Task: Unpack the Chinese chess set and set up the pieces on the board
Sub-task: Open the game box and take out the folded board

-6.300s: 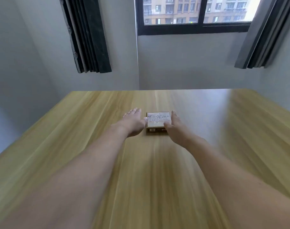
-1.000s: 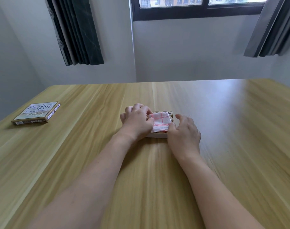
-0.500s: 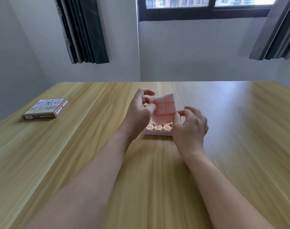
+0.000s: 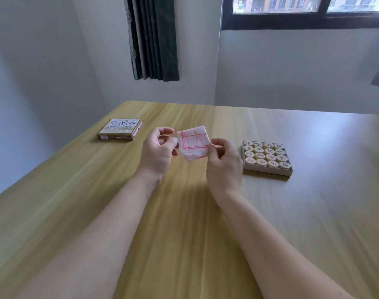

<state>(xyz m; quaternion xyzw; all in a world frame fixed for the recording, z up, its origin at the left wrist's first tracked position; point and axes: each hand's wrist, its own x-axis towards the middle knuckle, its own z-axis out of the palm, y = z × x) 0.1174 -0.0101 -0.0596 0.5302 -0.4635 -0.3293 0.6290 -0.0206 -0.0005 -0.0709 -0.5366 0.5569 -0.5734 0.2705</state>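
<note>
Folded paper board (image 4: 193,144), white with red grid lines, was held up off the wooden table (image 4: 98,212) at frame centre, between both hands. It was still folded into a small square, red border and cross lines facing the camera.

Left hand (image 4: 159,151) sat at the paper's left edge, thumb and forefinger pinching that edge, other fingers curled loosely above. Right hand (image 4: 224,161) sat at the lower right corner of the paper, thumb and fingertips pinching it, back of the hand toward the camera. The hands were close together, separated only by the paper's width. Both forearms ran in from the bottom of the frame.

Tray of pieces (image 4: 267,157) lay flat on the table right of centre, just beside the right hand and not touching it. The round wooden pieces were packed in a four-by-four grid, faces up; the characters were too small to read. The tray's pale cardboard wall was visible along its near edge.

Box lid (image 4: 120,129) lay flat on the table left of centre, well apart from the left hand, printed face up.

Background: dark curtain (image 4: 154,37) at upper centre, black-framed window (image 4: 303,16) at upper right, grey walls.
</note>
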